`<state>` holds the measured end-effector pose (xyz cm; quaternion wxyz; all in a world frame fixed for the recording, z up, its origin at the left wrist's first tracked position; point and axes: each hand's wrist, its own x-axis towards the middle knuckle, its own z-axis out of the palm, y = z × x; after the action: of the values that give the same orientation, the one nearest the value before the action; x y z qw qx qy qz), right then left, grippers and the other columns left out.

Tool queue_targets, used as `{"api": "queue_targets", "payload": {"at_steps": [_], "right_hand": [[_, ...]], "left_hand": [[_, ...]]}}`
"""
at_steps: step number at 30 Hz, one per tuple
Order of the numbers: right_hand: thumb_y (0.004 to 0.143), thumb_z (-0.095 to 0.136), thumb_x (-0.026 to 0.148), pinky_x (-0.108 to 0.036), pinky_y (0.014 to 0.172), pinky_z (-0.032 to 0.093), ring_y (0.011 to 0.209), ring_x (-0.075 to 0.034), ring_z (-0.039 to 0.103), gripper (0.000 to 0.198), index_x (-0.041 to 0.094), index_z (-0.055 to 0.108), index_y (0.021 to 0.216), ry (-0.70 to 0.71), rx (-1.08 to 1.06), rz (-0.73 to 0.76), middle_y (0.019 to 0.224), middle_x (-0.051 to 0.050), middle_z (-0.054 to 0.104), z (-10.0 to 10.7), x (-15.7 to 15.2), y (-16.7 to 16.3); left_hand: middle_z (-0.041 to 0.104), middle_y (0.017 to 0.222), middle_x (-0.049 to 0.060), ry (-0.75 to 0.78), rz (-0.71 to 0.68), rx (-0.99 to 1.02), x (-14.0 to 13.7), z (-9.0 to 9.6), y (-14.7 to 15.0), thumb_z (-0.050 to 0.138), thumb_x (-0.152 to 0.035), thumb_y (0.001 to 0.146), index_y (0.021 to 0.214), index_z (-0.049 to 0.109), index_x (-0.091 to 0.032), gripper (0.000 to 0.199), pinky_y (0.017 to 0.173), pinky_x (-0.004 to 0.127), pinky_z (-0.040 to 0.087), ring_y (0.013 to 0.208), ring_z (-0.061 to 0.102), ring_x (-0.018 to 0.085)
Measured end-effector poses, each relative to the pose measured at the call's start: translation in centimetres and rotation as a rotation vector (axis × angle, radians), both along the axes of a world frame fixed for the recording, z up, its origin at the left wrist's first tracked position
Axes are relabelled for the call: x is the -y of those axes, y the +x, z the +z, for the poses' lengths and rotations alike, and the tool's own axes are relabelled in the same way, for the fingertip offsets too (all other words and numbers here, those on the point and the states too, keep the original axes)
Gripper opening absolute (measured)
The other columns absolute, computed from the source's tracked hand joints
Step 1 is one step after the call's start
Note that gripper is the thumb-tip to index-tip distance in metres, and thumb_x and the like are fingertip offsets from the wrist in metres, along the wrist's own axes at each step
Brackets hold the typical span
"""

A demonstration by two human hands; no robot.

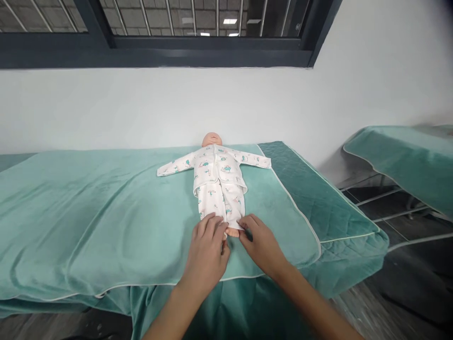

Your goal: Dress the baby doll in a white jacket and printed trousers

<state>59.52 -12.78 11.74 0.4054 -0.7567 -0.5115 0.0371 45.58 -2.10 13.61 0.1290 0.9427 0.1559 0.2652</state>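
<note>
A baby doll [212, 138] lies on its back on a green blanket, its head toward the wall. It wears a white printed jacket [216, 167] with both sleeves spread wide, and matching white pants [226, 200]. My left hand [208, 243] is at the cuff of one pant leg, fingers closed on the fabric and covering the foot there. At the other cuff, my right hand [260, 241] pinches the hem beside a bare doll foot [232, 232].
The light green blanket [141, 226] covers a bed with a darker quilted cover [300, 189]. Behind it are a white wall [159, 108] and a barred window [198, 52]. To the right stands another green-covered bed [417, 160] with a metal frame [417, 242].
</note>
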Motion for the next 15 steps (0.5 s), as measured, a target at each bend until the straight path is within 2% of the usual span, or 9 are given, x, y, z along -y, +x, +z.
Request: {"api": "queue_targets", "payload": {"at_steps": [5, 11, 15], "right_hand": [[0.091, 0.053, 0.02, -0.029, 0.072, 0.045, 0.078, -0.016, 0.054, 0.006, 0.022, 0.05, 0.086, 0.184, -0.167, 0.125, 0.082, -0.001, 0.056, 1.5, 0.3, 0.5], [0.088, 0.061, 0.028, -0.029, 0.071, 0.044, 0.076, -0.016, 0.053, 0.011, 0.023, 0.053, 0.085, 0.144, -0.256, 0.137, 0.081, 0.0, 0.056, 1.4, 0.0, 1.5], [0.088, 0.062, 0.031, -0.028, 0.072, 0.043, 0.075, -0.015, 0.053, 0.013, 0.022, 0.054, 0.082, 0.123, -0.288, 0.125, 0.078, 0.001, 0.056, 1.9, 0.4, 1.8]], "left_hand": [[0.061, 0.118, 0.01, 0.047, 0.038, -0.003, -0.1, 0.1, 0.7, 0.053, -0.013, 0.086, 0.104, 0.06, -0.021, 0.021, 0.096, 0.049, 0.047, 0.126, 0.047, 0.029], [0.064, 0.114, 0.007, 0.02, 0.06, 0.026, -0.6, 0.2, 1.6, 0.055, -0.016, 0.088, 0.085, 0.061, -0.022, 0.009, 0.092, 0.047, 0.045, 0.123, 0.05, 0.03], [0.063, 0.119, 0.006, -0.032, 0.063, 0.052, -0.6, 0.1, 1.6, 0.055, -0.016, 0.088, 0.087, 0.063, -0.023, 0.01, 0.092, 0.044, 0.043, 0.121, 0.051, 0.027]]}}
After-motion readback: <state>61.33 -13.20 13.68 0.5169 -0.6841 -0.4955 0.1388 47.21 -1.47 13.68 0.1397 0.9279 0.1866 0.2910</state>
